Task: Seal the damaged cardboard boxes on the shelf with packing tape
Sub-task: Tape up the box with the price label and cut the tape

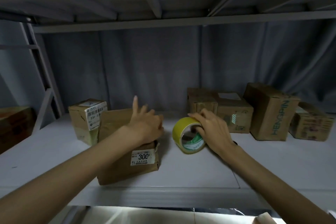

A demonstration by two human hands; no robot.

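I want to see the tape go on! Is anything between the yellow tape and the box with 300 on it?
No. Only bare shelf lies between the tape roll in the right hand and the box under the left hand.

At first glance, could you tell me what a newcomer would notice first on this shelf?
The yellow packing tape roll stands on edge mid-shelf, gripped by the right hand. To its left, the left hand rests on the top of a worn cardboard box with a "300" label, one finger raised. A tall box printed HENGPIN leans at the right rear.
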